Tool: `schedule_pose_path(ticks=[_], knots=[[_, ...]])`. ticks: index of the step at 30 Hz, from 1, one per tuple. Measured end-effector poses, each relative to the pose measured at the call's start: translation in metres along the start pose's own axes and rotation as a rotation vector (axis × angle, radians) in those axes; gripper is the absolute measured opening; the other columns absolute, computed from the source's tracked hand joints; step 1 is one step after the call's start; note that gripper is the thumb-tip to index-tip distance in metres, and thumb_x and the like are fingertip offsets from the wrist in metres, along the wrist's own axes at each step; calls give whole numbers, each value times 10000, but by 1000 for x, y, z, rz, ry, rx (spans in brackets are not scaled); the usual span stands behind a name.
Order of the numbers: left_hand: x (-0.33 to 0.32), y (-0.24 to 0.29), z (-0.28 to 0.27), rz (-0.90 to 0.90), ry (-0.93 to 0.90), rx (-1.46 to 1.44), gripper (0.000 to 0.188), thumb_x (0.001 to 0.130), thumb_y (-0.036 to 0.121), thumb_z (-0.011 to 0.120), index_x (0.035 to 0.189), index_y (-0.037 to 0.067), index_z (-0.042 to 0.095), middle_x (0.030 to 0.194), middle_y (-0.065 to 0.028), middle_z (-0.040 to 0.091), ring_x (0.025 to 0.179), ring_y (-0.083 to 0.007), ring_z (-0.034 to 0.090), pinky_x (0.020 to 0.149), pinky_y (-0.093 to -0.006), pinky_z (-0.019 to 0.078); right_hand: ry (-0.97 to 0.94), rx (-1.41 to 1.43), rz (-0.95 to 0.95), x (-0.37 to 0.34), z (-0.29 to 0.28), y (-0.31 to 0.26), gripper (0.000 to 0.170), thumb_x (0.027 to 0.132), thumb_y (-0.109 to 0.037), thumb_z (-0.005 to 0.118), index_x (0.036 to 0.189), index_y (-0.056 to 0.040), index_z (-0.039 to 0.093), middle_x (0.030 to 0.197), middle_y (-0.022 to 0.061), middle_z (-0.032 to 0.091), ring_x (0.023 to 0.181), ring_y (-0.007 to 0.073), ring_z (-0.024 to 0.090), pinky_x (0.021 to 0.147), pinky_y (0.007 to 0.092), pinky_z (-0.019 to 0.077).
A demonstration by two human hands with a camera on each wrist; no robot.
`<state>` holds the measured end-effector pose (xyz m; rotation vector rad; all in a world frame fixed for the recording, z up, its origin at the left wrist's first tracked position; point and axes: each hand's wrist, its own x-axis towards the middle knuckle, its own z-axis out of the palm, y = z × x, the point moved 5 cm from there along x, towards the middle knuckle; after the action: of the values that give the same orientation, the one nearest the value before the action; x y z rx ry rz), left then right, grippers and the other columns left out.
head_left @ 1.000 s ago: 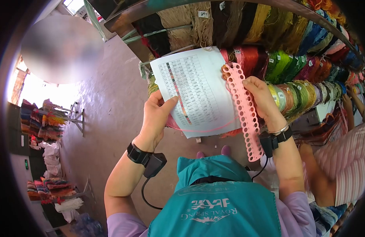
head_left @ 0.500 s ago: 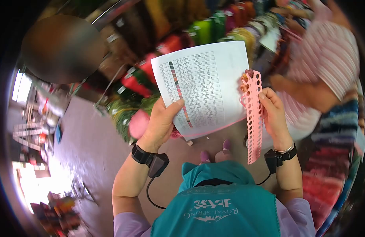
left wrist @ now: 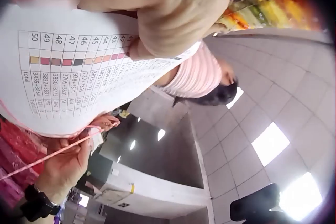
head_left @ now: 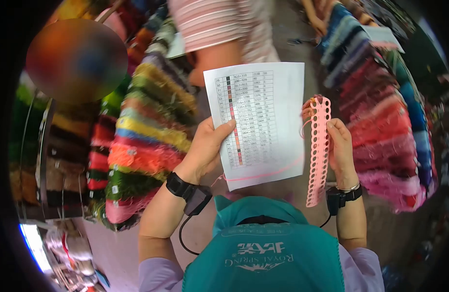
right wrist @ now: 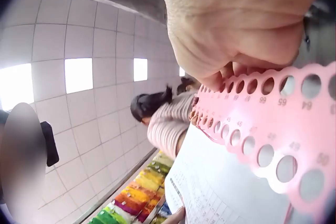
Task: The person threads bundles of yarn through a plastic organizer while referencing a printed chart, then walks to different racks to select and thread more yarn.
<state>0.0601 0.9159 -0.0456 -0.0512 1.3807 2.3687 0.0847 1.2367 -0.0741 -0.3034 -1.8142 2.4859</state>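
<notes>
A printed sheet (head_left: 283, 107) with a table of numbers and small colour swatches is held up in front of me. My left hand (head_left: 210, 146) grips its left edge, thumb across the front. My right hand (head_left: 340, 146) pinches the right edge of a pink thread organizer strip (head_left: 318, 155), which hangs upright just right of the sheet. In the right wrist view, numbers run beside the strip's holes. A few brownish threads (head_left: 308, 108) are looped at its top end. Pink thread (head_left: 263, 177) trails across the sheet's lower part.
Racks of coloured thread skeins stand on the left (head_left: 146, 131) and right (head_left: 375, 146), with an aisle between. Ahead in that aisle is a person in a striped pink shirt (head_left: 210, 24). Small labels hang on some skeins.
The view has swung right, from facing one thread rack to looking along the aisle with racks on both sides. Both hands keep hold of the sheet and the strip.
</notes>
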Motion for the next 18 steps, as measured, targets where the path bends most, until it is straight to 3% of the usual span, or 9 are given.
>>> schedule_pose_path(ticks=[5,10,14,16,18], knots=[[64,-58,104,-105,-67,95,307,987,101,585,1252,-51,567,1221,-146,658,1038,-192,671,918,-343,555,267,-46,-82,-39,-188,-11,110,1008,-142,575,908,-104,601,770,-75,559,665,9,487,592,172,394],[112,-102,187,-180,-136,141,325,991,103,576,1278,-47,548,1237,-150,647,1066,-198,660,927,-351,554,566,-72,-108,-127,-333,-40,108,1010,-140,568,919,-92,604,780,-79,555,681,18,490,614,188,407],[138,-122,228,-248,-216,130,318,990,97,575,1272,-50,548,1243,-168,640,1090,-214,651,937,-360,553,714,-178,-203,-222,-392,-61,104,1009,-123,558,911,-95,580,836,-78,553,744,10,479,664,184,381],[146,-142,251,-268,-271,161,313,990,94,575,1267,-50,550,1242,-173,639,1094,-217,649,941,-360,553,752,-108,-225,-273,-407,-62,66,1007,-123,560,973,-78,595,874,-54,580,776,26,512,687,206,416],[154,-163,265,-269,-300,156,309,991,92,572,1265,-50,552,1240,-175,639,1095,-218,649,944,-360,553,981,-87,-285,-326,-409,-70,110,1012,-151,555,1049,-62,609,911,-25,606,812,52,556,729,224,453]])
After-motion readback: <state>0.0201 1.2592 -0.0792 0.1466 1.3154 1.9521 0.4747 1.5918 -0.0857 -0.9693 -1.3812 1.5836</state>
